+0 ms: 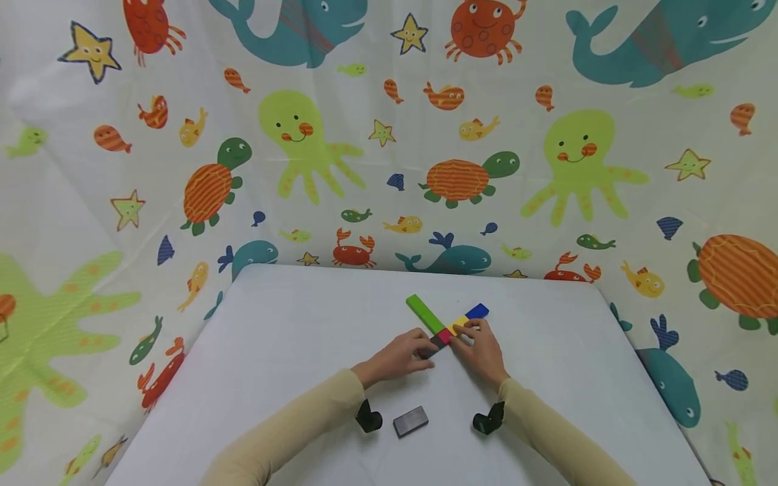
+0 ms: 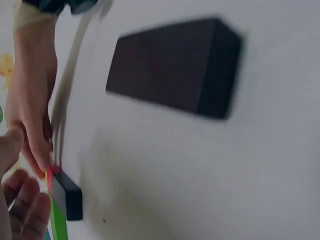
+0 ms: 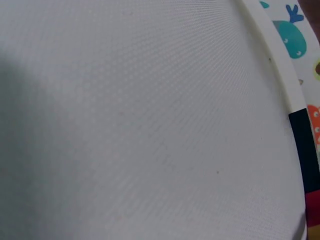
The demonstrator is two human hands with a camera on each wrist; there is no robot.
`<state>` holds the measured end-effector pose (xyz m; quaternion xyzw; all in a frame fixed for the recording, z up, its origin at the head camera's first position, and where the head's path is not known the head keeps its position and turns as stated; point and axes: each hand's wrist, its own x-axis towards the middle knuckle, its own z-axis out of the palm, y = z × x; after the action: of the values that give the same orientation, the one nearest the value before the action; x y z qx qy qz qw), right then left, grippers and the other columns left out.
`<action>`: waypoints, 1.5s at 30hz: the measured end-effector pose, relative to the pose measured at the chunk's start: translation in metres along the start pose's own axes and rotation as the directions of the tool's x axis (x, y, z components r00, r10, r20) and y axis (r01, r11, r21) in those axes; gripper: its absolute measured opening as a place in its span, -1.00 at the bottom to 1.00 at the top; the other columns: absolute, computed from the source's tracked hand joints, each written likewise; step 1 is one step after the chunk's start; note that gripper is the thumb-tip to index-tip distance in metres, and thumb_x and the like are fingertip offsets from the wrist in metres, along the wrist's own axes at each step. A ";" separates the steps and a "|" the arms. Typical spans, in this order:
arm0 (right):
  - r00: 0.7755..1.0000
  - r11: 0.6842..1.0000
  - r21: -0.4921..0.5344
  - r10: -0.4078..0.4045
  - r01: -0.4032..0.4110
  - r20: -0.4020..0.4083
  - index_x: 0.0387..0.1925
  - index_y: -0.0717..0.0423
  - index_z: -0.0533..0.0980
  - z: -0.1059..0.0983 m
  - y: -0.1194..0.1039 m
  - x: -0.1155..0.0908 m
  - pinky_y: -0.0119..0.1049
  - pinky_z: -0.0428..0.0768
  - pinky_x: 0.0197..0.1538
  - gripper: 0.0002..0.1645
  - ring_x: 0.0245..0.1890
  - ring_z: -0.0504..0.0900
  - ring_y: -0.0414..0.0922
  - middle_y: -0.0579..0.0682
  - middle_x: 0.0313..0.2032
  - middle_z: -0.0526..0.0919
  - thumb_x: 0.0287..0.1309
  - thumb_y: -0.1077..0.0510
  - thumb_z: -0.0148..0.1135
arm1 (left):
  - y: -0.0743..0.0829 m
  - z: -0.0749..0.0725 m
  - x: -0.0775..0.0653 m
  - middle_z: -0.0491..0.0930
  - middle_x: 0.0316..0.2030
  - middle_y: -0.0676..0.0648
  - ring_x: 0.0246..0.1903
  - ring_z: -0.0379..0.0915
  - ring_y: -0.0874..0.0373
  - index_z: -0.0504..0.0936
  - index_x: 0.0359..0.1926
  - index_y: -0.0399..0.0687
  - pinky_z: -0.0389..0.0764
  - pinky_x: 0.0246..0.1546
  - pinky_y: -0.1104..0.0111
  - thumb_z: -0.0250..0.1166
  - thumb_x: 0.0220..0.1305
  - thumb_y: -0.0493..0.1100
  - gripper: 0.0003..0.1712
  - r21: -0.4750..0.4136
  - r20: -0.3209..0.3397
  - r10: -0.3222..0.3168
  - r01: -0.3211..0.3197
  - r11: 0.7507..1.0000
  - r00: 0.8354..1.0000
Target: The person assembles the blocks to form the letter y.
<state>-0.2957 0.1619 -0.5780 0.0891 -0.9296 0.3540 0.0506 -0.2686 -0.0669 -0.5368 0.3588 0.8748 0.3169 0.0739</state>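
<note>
Several coloured blocks form a slanting row in the head view: a black block (image 1: 437, 340), a small red block (image 1: 446, 335), a yellow block (image 1: 460, 322) and a blue block (image 1: 478, 310). A long green block (image 1: 424, 312) meets the row near the red one. My right hand (image 1: 482, 349) pinches the yellow block close to its joint with the red. My left hand (image 1: 398, 356) is beside the black block, fingers loosely bent; the left wrist view has its thumb and fingers (image 2: 30, 205) apart. The right wrist view catches only the row's black end (image 3: 305, 150).
A loose dark grey block (image 1: 410, 422) lies on the white table (image 1: 304, 324) between the forearms, nearer the front. It looms large in the left wrist view. A patterned sea-animal cloth (image 1: 377, 169) hangs behind the table and down its sides.
</note>
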 end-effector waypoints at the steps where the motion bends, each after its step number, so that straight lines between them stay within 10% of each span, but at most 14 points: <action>1: 1.000 1.000 -0.001 -0.002 0.002 -0.002 0.04 0.18 0.64 0.000 0.000 0.000 0.04 0.49 0.10 -0.52 0.05 0.48 0.10 0.15 0.02 0.43 0.16 -0.01 0.39 | 0.004 0.001 -0.003 0.51 -0.08 -0.05 -0.12 0.51 0.20 0.64 0.09 -0.15 0.51 -0.10 0.55 0.36 0.27 -0.13 -0.62 -0.018 0.036 0.029 -0.029 0.999 0.999; 10: 1.000 1.000 0.014 -0.019 0.019 -0.021 0.02 0.18 0.65 0.003 0.000 -0.001 0.05 0.50 0.07 -0.55 0.03 0.49 0.10 0.14 0.01 0.44 0.15 0.02 0.40 | 0.014 0.008 -0.034 0.48 0.06 0.06 -0.05 0.46 0.31 0.65 0.08 -0.08 0.49 -0.08 0.57 0.38 0.25 -0.09 -0.61 -0.138 0.336 0.153 -0.112 0.984 0.929; 22: 1.000 1.000 0.020 0.003 -0.003 0.000 0.04 0.17 0.64 0.000 0.001 0.000 0.04 0.49 0.10 -0.53 0.07 0.47 0.09 0.13 0.03 0.43 0.17 -0.02 0.38 | 0.008 -0.001 -0.054 0.43 0.09 0.08 0.02 0.36 0.41 0.61 0.15 -0.02 0.38 0.05 0.56 0.46 0.15 -0.10 -0.48 -0.099 0.454 0.167 -0.137 0.986 0.875; 33: 1.000 1.000 0.016 -0.004 0.004 -0.006 0.03 0.19 0.64 0.000 0.002 0.000 0.04 0.48 0.10 -0.53 0.06 0.47 0.10 0.14 0.02 0.43 0.17 -0.01 0.38 | 0.013 0.008 -0.057 0.39 0.16 0.11 0.10 0.27 0.41 0.49 0.23 0.05 0.31 0.15 0.56 0.44 0.17 -0.05 -0.40 -0.017 0.486 0.195 -0.214 0.977 0.852; 45: 1.000 1.000 0.017 -0.013 0.013 0.003 0.04 0.18 0.64 0.001 0.003 0.001 0.03 0.47 0.10 -0.55 0.05 0.47 0.08 0.13 0.02 0.43 0.18 0.00 0.37 | 0.015 0.008 -0.057 0.42 0.13 0.09 0.08 0.33 0.39 0.51 0.26 0.09 0.34 0.11 0.57 0.37 0.26 -0.12 -0.46 0.015 0.467 0.187 -0.220 0.975 0.864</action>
<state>-0.2971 0.1632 -0.5802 0.0961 -0.9260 0.3616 0.0507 -0.2157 -0.0937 -0.5395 0.5164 0.7994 0.1986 0.2340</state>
